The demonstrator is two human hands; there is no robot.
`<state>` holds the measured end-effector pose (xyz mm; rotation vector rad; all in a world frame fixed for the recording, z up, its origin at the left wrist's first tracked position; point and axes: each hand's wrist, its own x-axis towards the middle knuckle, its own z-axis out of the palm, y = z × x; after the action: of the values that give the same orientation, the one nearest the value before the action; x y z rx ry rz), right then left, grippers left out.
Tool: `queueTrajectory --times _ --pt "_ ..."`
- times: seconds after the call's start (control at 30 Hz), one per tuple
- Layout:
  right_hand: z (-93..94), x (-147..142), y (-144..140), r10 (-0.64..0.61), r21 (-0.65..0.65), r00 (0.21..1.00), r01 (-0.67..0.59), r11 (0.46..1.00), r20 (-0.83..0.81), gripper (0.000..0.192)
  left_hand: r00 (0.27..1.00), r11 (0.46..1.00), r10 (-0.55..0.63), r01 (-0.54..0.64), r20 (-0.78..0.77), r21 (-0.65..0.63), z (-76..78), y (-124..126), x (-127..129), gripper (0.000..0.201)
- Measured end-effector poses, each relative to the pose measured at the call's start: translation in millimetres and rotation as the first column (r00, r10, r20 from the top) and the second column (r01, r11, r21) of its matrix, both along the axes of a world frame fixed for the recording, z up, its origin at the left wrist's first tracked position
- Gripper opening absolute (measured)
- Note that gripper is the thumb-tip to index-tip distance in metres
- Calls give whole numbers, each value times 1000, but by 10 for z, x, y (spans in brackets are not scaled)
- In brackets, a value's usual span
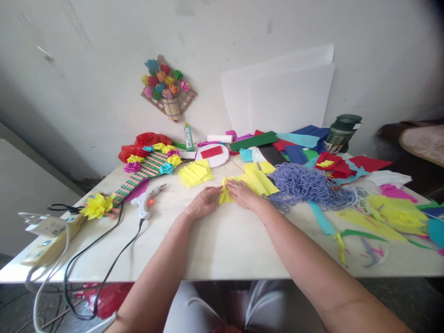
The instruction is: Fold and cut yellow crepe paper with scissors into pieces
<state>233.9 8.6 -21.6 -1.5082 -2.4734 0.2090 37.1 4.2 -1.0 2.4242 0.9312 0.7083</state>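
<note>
Both hands press down on 1 small piece of yellow crepe paper [226, 195] lying flat on the white tabletop [222, 240]. Fingers of the left hand [204, 202] pinch its left edge, while the right hand [243, 194] lies flat over its right side, fingers spread and pointing left; the paper sits between the 2 hands and partly under the right fingertips. Just beyond the right hand lies a larger yellow sheet [258, 181], touching a heap of lilac yarn [307, 186] further right. Left of the hands rests a white glue gun [148, 200] with its black cord [104, 259]. Farther back sit a stack of yellow squares [195, 173], a flower-trimmed striped guitar shape [145, 171], and a glue bottle [188, 137] by the wall.
</note>
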Motion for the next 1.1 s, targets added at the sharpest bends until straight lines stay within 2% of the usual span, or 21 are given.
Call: queueTrajectory --times 0.13,0.27,0.37,0.57,0.7,0.83,0.93,1.0,1.1 --pt "-2 3 3 6 5 1000 -6 1000 11 44 999 993 -38 36 13 113 -78 73 86 30" --pt "-8 7 -7 13 30 1000 -13 999 14 45 999 990 -32 31 8 139 -72 127 129 18" --pt "-4 6 -23 10 29 1000 -11 1000 24 45 1000 995 -31 30 6 93 -29 160 134 17" --pt "-21 -7 -42 -17 62 1000 16 998 14 47 998 990 53 -50 23 -130 -10 297 198 20" --pt "-54 -5 -39 -34 78 999 36 996 -28 51 994 986 84 -71 76 -154 -56 375 267 19" --pt "-71 1 -34 -16 92 998 22 995 -68 57 990 987 128 -121 57 -110 -87 375 308 15" --pt "-70 2 -30 -15 96 997 21 995 -71 59 980 980 200 -200 5 21 -111 356 330 17" --pt "-67 0 -24 -11 93 998 17 996 -57 59 956 952 290 -285 -37 113 -126 346 343 27" --pt "-63 0 -18 -7 81 999 9 997 -33 56 892 897 436 -421 -116 133 -123 335 360 41"
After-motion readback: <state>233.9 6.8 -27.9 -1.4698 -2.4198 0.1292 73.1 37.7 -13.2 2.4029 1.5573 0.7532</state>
